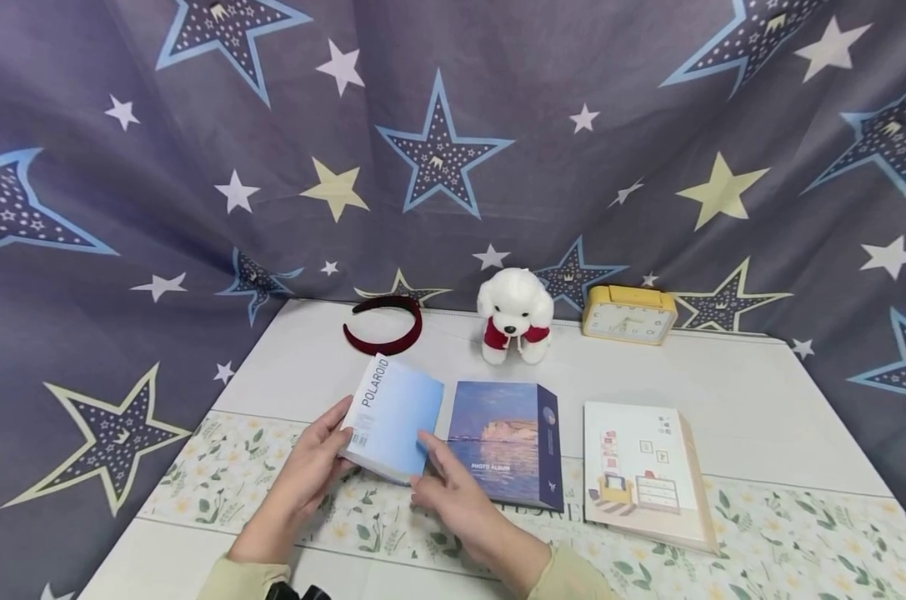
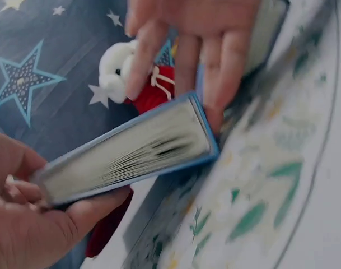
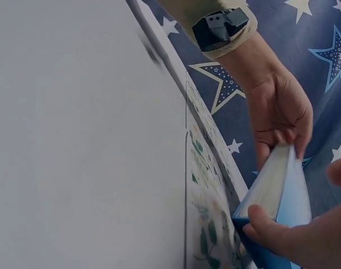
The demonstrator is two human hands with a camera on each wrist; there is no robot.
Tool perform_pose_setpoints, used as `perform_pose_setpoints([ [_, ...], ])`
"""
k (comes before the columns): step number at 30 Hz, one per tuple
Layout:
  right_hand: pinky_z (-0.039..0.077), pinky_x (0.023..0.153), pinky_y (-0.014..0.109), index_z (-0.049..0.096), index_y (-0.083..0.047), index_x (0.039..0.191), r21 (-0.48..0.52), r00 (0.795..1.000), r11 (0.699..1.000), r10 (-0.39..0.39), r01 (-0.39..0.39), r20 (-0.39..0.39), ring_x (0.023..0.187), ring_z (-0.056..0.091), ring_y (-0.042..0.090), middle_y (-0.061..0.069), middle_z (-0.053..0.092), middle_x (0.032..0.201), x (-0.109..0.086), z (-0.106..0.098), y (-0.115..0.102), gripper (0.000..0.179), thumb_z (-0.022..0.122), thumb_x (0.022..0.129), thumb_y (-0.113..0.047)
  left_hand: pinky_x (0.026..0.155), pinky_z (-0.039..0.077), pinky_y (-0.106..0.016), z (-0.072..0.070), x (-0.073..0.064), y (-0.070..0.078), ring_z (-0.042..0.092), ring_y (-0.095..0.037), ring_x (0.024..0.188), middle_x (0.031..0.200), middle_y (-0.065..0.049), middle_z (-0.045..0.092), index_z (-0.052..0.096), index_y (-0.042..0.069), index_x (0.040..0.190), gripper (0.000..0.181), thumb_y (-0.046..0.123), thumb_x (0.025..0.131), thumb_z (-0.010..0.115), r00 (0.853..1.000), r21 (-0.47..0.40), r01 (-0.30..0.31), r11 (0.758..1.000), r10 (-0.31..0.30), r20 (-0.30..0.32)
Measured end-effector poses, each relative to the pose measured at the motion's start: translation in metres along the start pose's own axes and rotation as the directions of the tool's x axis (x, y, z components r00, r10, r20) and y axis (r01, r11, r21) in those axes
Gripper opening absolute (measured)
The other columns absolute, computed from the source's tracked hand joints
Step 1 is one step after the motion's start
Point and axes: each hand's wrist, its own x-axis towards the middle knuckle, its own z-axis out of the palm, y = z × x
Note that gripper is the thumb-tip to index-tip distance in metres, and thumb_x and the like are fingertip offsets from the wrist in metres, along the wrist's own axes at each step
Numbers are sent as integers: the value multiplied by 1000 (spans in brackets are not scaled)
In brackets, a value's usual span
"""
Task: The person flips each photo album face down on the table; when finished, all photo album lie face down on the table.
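A light-blue photo album (image 1: pixel 394 421) marked POLAROID is raised and tilted over the table, its page edges facing the left wrist view. My left hand (image 1: pixel 313 454) grips its left side, thumb on one cover and fingers on the other. At the album's right end is my right hand (image 1: pixel 456 500); its fingers look straight in the left wrist view, touching or close to the album's corner. Just right of it lies a dark-blue photo album (image 1: pixel 498 442) with a seaside painting on its cover. Farther right rests a white album (image 1: pixel 636 467) with a drawn room.
Along the back stand a dark-red headband (image 1: pixel 415 333), a white plush dog (image 1: pixel 514 312) in a red top and a yellow clock (image 1: pixel 630 315). A floral strip (image 1: pixel 790 529) crosses the white table (image 1: pixel 768 400). A star-patterned curtain (image 1: pixel 437 242) hangs behind.
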Motion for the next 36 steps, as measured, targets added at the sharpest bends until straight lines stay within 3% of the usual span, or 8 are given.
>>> perform_pose_setpoints([
  [3,43,103,43,29,-19,155,-56,1000,998,-15,15,-5,135,38,38,22,10,160,-1,-1,-1,68,58,93,-14,107,38,-37,2,0,0,27,-34,142,160,-19,15,11,-2,154,54,3,103,27,999,153,17,988,-12,-34],
  [6,43,102,45,31,-21,154,-86,1000,996,-23,22,-5,133,41,38,22,11,160,-2,-1,-1,65,59,95,-17,116,18,-45,4,2,-4,11,-34,147,160,-21,11,11,-6,153,54,4,103,28,998,298,17,955,1,-60],
  [10,40,104,46,32,-21,154,-83,999,996,-29,30,13,136,37,39,23,16,159,-3,-1,0,63,59,97,-19,117,10,-48,8,4,-12,11,-33,148,160,-20,17,13,-1,154,59,9,102,39,995,426,40,904,4,-102],
  [16,39,105,46,34,-19,153,-85,998,996,-29,33,52,138,34,41,23,14,159,-3,-1,1,59,56,98,-17,115,14,-54,11,1,-19,18,-37,145,158,-20,24,14,5,156,72,16,98,55,991,489,79,869,-14,-135],
  [21,38,105,49,39,-20,150,-104,997,994,-2,9,71,139,31,42,19,1,162,-4,-2,-1,53,55,100,-19,114,13,-55,11,0,-22,18,-39,145,157,-21,24,13,3,156,75,19,97,57,988,496,105,862,-36,-147],
  [26,36,106,52,46,-20,146,-139,996,990,28,-16,81,140,30,42,18,6,162,-7,-3,-4,48,56,99,-20,114,14,-55,10,0,-26,17,-41,144,157,-23,21,12,1,155,77,20,96,57,985,516,138,846,-61,-165],
  [31,33,108,54,46,-17,146,-179,989,983,-11,38,151,142,25,41,14,19,160,-11,-14,-11,45,53,102,-22,112,18,-57,8,0,-27,19,-45,142,155,-29,21,16,-3,154,76,20,95,59,986,615,130,778,-39,-159],
  [36,40,105,48,46,-16,146,-233,985,968,-58,96,164,139,32,41,12,30,156,-24,-29,-22,45,54,101,-22,110,18,-61,12,-1,-19,16,-51,141,154,-34,17,29,-7,149,70,18,93,62,991,746,60,663,51,-125],
])
